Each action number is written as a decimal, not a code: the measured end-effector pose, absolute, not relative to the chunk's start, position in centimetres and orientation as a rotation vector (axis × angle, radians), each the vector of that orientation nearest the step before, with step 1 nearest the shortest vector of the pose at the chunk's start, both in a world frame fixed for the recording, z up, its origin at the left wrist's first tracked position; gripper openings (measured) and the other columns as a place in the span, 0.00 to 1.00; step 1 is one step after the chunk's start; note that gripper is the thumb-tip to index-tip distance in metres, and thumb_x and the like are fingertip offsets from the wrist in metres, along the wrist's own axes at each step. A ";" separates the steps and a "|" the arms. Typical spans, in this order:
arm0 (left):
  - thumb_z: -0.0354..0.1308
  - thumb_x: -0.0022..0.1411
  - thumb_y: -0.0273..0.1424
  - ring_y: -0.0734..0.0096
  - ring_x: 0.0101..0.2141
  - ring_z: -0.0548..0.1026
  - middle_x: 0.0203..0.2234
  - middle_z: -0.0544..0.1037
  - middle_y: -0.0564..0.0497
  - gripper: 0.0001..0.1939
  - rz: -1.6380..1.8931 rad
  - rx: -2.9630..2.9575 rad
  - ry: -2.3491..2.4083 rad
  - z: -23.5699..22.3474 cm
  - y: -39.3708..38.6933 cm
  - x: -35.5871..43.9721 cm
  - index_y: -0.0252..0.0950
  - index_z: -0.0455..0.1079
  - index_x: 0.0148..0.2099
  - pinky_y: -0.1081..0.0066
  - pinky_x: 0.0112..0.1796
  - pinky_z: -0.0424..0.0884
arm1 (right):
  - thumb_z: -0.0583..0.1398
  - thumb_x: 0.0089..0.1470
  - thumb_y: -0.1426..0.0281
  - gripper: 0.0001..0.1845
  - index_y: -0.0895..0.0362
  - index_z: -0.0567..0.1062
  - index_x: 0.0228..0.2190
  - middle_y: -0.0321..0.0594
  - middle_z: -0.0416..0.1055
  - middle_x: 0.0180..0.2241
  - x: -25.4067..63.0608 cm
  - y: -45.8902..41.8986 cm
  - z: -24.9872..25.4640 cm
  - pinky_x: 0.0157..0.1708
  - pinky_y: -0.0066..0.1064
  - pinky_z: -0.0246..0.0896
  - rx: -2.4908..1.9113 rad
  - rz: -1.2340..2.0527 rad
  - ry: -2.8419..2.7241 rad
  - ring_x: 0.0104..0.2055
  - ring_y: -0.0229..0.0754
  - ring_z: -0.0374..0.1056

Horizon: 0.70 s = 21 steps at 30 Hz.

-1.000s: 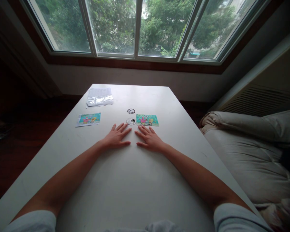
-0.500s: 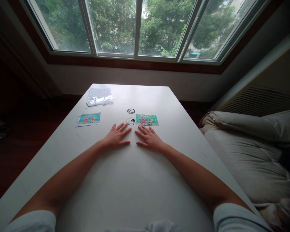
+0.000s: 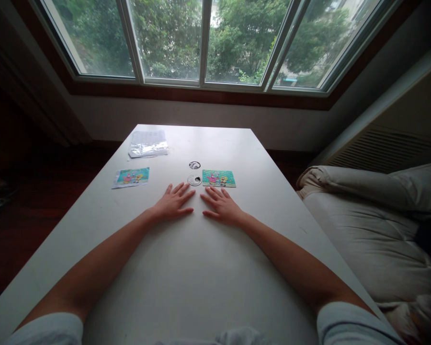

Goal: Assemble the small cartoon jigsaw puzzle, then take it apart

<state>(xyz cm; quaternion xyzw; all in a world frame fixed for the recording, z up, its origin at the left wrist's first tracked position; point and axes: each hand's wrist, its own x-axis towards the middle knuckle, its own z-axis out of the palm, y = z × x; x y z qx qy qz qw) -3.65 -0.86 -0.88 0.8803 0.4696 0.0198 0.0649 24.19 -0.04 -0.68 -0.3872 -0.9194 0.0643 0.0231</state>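
Below a white-framed window [image 3: 203, 43], on a glossy white table [image 3: 201, 273]: bare left hand [image 3: 170, 203] and right hand [image 3: 221, 206], palms down, fingers spread, holding nothing. Just beyond right fingertips, a teal rectangular picture [image 3: 219, 178] with pink and yellow figures; cannot tell touching from apart. With a forward slide, could skew it, split it if loosely pieced, or bump the round black-and-white disc [image 3: 194, 180] beside the left fingertips.

Window [image 3: 202, 48] (trees [image 3: 247, 43] outside), beige padding [image 3: 362, 239]

The near disc [image 3: 194, 180] lies left of the right-hand picture card [image 3: 219, 178].
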 end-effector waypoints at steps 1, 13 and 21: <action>0.40 0.68 0.60 0.49 0.72 0.41 0.74 0.39 0.49 0.40 0.062 2.659 1.418 -0.9 -0.8 -3.6 0.51 0.43 0.76 0.42 0.67 0.37 | 0.44 0.64 0.41 0.42 0.48 0.52 0.71 0.44 0.38 0.73 24.2 0.0 -0.7 0.71 0.54 0.30 -1.198 0.196 -2.845 0.75 0.53 0.34; 0.42 0.69 0.59 0.48 0.72 0.42 0.74 0.40 0.49 0.40 0.087 2.659 1.419 -1.1 -0.8 -3.7 0.51 0.44 0.76 0.41 0.67 0.38 | 0.44 0.64 0.41 0.42 0.47 0.52 0.71 0.43 0.39 0.73 24.3 0.1 -1.1 0.71 0.54 0.31 -1.175 0.161 -2.838 0.75 0.54 0.35; 0.43 0.69 0.59 0.48 0.72 0.42 0.74 0.40 0.48 0.40 0.111 2.658 1.406 -1.4 -0.7 -3.8 0.51 0.44 0.76 0.40 0.67 0.37 | 0.44 0.64 0.41 0.42 0.48 0.52 0.70 0.43 0.39 0.73 24.3 0.2 -1.2 0.71 0.55 0.31 -1.179 0.171 -2.834 0.75 0.53 0.35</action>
